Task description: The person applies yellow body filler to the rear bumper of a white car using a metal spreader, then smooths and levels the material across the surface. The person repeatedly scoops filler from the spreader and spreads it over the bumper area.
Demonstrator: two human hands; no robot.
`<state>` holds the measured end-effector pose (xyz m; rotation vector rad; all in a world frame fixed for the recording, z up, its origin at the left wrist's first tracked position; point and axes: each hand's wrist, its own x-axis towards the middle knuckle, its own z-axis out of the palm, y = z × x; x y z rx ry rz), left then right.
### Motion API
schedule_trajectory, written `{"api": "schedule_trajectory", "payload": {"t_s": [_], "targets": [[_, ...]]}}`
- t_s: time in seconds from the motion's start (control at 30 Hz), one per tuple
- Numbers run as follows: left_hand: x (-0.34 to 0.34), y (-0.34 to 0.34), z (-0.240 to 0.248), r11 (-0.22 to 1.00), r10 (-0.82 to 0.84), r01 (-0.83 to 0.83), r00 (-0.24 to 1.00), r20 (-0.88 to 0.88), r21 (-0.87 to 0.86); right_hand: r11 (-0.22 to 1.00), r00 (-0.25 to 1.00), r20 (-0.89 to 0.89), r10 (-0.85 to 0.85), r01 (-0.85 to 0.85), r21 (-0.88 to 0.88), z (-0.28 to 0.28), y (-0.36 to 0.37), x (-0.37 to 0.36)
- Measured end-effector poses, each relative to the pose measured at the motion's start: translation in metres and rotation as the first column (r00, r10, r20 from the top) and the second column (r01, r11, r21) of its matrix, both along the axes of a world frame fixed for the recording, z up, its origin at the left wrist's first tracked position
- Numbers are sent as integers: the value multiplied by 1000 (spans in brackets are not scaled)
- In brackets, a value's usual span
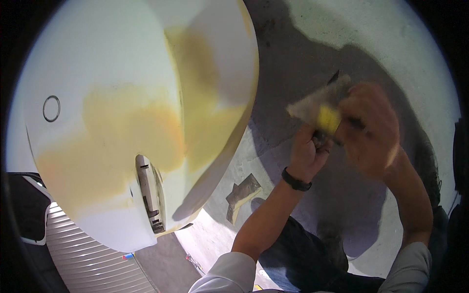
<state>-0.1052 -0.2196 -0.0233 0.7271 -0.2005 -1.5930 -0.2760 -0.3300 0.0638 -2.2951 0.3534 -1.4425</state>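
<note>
My left hand (310, 154), with a black band at its wrist, is closed around the lower end of a putty knife with a broad, flat, greyish blade (309, 107). A yellow lump of putty (328, 119) shows on the blade, blurred by motion. Close against it on the right is my right hand (373, 127), smeared but with fingers curled in. Something dark shows at its fingers, too blurred to name. To the left stands a white curved car body panel (97, 44), with broad yellow patches of filler and a slot-like opening (150, 195) low down.
On the pale concrete floor (415, 53) lies a flat, dark, angular piece with a pale edge (243, 196), between the panel and my left forearm. A ribbed shutter-like surface (93, 244) is at the lower left. My shadow covers much of the floor under my hands.
</note>
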Motion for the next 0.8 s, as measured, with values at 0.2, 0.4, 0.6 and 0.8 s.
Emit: {"api": "schedule_trajectory", "payload": {"t_s": [0.2, 0.4, 0.6, 0.8], "targets": [[-26, -14, 35, 999, 32, -36, 981, 192, 18, 998, 998, -69, 12, -7, 70, -45, 16, -15], [-15, -26, 27, 997, 68, -73, 986, -150, -30, 969, 915, -334, -227, 246, 15, -69, -20, -52], [-5, -27, 1, 994, 104, -91, 802, 588, -52, 964, 957, 130, -260, 248, 100, 0, -40, 5], [-19, -33, -18, 992, -46, 110, 788, 614, -66, 992, 939, 327, -104, 74, 103, 80, -31, 68]]}}
